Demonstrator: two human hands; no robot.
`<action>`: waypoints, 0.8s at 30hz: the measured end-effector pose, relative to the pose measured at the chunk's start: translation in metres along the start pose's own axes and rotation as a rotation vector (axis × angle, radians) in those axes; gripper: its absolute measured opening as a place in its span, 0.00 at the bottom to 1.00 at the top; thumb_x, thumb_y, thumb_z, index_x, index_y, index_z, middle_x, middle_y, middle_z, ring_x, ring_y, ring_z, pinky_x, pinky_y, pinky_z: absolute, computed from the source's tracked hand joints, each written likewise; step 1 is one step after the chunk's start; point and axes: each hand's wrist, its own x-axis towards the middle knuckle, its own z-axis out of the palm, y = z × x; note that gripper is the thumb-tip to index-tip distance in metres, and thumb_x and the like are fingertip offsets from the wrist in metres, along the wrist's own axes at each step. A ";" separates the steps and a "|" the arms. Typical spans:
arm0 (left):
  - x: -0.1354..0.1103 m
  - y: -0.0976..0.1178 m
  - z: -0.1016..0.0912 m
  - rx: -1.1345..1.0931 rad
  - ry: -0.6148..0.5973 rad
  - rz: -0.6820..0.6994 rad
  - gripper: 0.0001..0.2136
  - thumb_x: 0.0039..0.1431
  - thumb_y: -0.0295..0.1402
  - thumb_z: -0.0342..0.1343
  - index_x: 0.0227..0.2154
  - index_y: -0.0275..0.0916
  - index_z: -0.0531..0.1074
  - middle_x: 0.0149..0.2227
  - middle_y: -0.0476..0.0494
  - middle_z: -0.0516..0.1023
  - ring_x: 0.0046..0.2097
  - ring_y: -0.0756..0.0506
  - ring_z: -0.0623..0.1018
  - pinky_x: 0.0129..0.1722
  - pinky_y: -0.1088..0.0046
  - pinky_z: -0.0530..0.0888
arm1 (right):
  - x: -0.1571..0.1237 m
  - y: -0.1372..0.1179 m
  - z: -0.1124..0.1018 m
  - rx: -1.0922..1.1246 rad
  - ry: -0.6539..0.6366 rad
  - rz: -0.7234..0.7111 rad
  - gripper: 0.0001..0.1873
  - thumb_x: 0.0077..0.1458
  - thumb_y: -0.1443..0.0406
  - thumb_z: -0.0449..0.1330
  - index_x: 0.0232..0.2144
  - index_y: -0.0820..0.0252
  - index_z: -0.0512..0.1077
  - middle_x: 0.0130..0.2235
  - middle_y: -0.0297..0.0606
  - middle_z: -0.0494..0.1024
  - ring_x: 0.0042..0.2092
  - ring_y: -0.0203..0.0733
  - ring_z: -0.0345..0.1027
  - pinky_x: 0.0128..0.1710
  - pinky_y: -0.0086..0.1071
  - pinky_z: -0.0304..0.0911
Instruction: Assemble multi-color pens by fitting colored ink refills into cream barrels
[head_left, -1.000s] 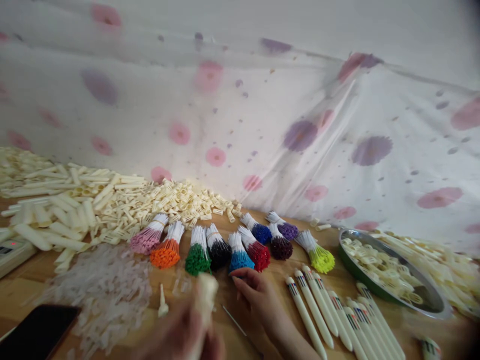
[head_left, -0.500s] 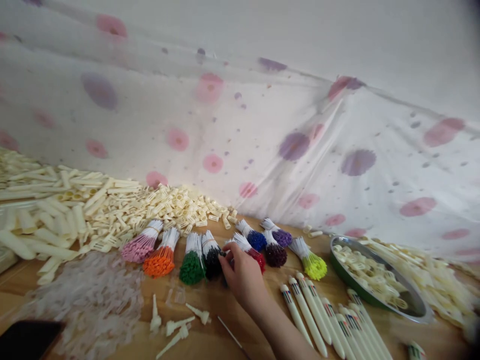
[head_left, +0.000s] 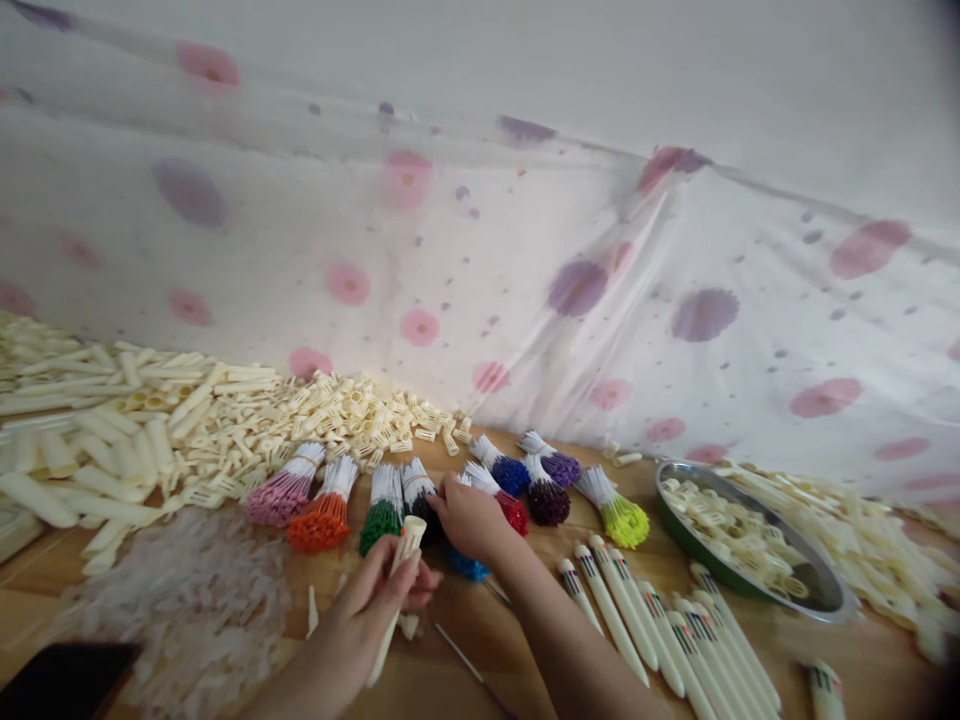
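Observation:
In my left hand (head_left: 382, 590) is a cream pen barrel (head_left: 399, 585), held upright and tilted, with a bit of orange showing near its top end. My right hand (head_left: 469, 515) reaches in among the refill bundles, its fingers pinched at the black refills (head_left: 417, 490); whatever lies between the fingertips is hidden. Green refills (head_left: 382, 505) stand left of the black ones. Red refills (head_left: 512, 508) lie just right of my right hand, and light blue refills (head_left: 466, 565) show beneath it.
Pink (head_left: 281, 490) and orange refills (head_left: 321, 518) lie left, yellow ones (head_left: 624, 520) right. Assembled multicolour pens (head_left: 622, 610) lie at the right front, near an oval metal dish (head_left: 844, 605) of cream parts. Clear plastic pieces (head_left: 195, 590) and a black phone-like object (head_left: 67, 680) are at left.
My left hand has come into view from below with the pen barrel. My right hand has shifted slightly left and up, staying at the black refills. The light blue refills now show.

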 end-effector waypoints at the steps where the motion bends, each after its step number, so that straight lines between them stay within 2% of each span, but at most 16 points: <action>1: 0.010 0.015 -0.003 -0.047 0.031 -0.012 0.15 0.60 0.48 0.47 0.35 0.42 0.71 0.33 0.47 0.80 0.39 0.44 0.80 0.44 0.66 0.75 | 0.000 0.000 0.001 -0.009 0.004 0.003 0.15 0.63 0.60 0.48 0.44 0.64 0.66 0.37 0.41 0.76 0.38 0.41 0.72 0.37 0.35 0.63; 3: 0.023 0.031 -0.007 -0.063 0.060 -0.011 0.16 0.56 0.50 0.51 0.31 0.43 0.72 0.32 0.48 0.80 0.42 0.43 0.79 0.48 0.65 0.72 | -0.002 -0.001 0.002 -0.024 0.009 0.002 0.15 0.63 0.61 0.48 0.46 0.65 0.65 0.38 0.40 0.76 0.38 0.41 0.71 0.39 0.38 0.64; 6: 0.028 0.029 -0.011 -0.098 0.133 -0.011 0.18 0.54 0.52 0.51 0.31 0.42 0.70 0.35 0.46 0.79 0.44 0.42 0.78 0.50 0.64 0.71 | -0.005 -0.002 0.000 -0.041 0.000 -0.014 0.14 0.61 0.65 0.49 0.47 0.66 0.64 0.40 0.43 0.77 0.40 0.43 0.72 0.39 0.37 0.64; 9: 0.029 0.023 -0.012 -0.158 0.187 -0.060 0.18 0.52 0.54 0.52 0.31 0.42 0.66 0.36 0.44 0.78 0.39 0.41 0.80 0.40 0.62 0.77 | -0.008 -0.006 -0.006 -0.072 -0.011 -0.018 0.15 0.59 0.66 0.53 0.47 0.67 0.65 0.40 0.46 0.77 0.42 0.46 0.72 0.39 0.36 0.64; 12: 0.031 0.027 -0.006 -0.210 0.183 -0.103 0.17 0.51 0.52 0.54 0.30 0.42 0.65 0.35 0.45 0.78 0.33 0.42 0.81 0.32 0.62 0.79 | -0.009 -0.013 -0.010 -0.119 -0.026 -0.009 0.14 0.60 0.63 0.54 0.46 0.65 0.66 0.41 0.42 0.75 0.41 0.42 0.71 0.40 0.39 0.66; 18: 0.037 0.038 0.010 -0.316 0.156 -0.113 0.17 0.50 0.52 0.54 0.28 0.42 0.64 0.31 0.45 0.79 0.37 0.40 0.81 0.36 0.61 0.78 | -0.006 -0.019 -0.013 -0.193 -0.063 -0.068 0.14 0.60 0.62 0.55 0.46 0.63 0.67 0.44 0.40 0.72 0.41 0.41 0.70 0.40 0.39 0.68; 24: 0.041 0.032 0.014 -0.378 0.155 -0.115 0.18 0.50 0.52 0.55 0.27 0.41 0.64 0.32 0.43 0.80 0.39 0.40 0.81 0.39 0.61 0.77 | -0.013 -0.007 -0.014 -0.245 -0.058 -0.130 0.13 0.60 0.62 0.55 0.45 0.63 0.67 0.43 0.39 0.72 0.41 0.40 0.70 0.40 0.39 0.68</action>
